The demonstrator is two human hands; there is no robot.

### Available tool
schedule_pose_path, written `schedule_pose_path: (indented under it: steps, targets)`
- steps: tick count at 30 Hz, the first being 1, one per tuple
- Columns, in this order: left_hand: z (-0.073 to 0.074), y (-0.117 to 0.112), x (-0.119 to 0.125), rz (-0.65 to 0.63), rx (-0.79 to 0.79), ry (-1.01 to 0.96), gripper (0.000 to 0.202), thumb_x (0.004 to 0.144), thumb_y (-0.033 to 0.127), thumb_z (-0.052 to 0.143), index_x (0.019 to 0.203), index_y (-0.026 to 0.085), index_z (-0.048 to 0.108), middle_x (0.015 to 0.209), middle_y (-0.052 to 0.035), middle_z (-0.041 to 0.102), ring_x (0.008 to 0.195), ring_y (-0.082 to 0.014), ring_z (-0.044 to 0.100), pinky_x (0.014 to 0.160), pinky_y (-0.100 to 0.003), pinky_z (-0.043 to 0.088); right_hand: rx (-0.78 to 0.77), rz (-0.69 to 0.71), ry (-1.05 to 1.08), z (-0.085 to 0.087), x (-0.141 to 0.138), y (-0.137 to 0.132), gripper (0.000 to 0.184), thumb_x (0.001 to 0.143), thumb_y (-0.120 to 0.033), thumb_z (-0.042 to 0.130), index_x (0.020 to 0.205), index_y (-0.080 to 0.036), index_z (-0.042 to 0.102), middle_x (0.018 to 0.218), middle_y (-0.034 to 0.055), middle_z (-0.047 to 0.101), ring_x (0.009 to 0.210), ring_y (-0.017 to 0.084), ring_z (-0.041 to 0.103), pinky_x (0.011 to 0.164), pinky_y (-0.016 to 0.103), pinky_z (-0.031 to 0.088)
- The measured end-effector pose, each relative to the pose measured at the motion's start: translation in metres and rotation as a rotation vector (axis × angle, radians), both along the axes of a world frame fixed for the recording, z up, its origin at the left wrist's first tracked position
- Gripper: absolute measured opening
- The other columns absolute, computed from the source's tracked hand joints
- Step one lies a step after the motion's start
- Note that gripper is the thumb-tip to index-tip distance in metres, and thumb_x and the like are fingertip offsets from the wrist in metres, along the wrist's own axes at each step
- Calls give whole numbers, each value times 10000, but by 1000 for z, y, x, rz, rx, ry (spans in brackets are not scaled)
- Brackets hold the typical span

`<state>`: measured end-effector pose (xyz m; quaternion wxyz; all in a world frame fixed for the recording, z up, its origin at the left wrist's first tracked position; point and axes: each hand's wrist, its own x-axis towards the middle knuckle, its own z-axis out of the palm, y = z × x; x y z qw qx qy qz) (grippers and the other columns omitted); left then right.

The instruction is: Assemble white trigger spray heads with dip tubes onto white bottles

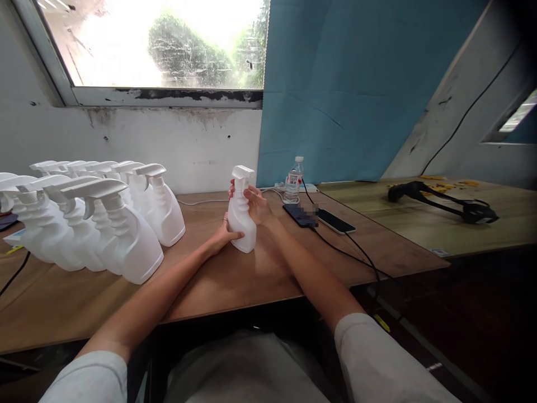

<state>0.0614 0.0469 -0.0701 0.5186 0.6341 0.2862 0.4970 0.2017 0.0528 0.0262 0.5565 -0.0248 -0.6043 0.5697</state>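
A white spray bottle stands roughly upright at the middle of the brown table, between both hands. My left hand is closed round the lower body of the bottle, its thumb lying across the front and a ring on one finger. Higher up, my right hand grips the bottle's neck just under the white trigger head. Some fingertips of the right hand show on the far side of the neck; the other fingers of the left hand are hidden behind the bottle.
Several white spray bottles stand in rows at the left. Behind my right hand are a clear water bottle, a dark phone and another phone with black cables. A black strap-like headset lies on the neighbouring table.
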Motion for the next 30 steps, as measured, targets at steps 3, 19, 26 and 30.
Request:
schedule_pose_path:
  steps: [3,19,26,30]
  targets:
    - [0,-1,0,1,6,2,850,587,273,803,1318,218,374,1281,-86,533,1256,-295,444,1071,-434,358,14,-29,-12,2,0,-1,370,685,-353,743,1012,-214,641,890,32,643,879,192,607,724,303,492]
    - [1,-2,-1,28,14,30,820,606,283,801,1301,236,369,1366,-72,479,1266,-278,438,1056,-401,373,-1,-6,-41,0,0,1,485,661,-463,752,1064,-230,617,882,25,635,877,192,605,686,294,502]
    - [3,-2,-1,20,-3,22,826,589,277,808,1296,237,382,1358,-70,493,1254,-281,453,1050,-412,381,0,-58,-47,2,-1,-3,454,654,-391,752,1061,-239,619,904,21,644,882,189,606,708,298,493]
    - [3,-4,0,29,-20,16,882,577,299,830,1323,246,364,1350,-73,506,1253,-280,459,1052,-413,381,-6,-109,-56,2,-3,-4,459,634,-465,734,1012,-228,627,910,38,645,906,208,598,725,314,487]
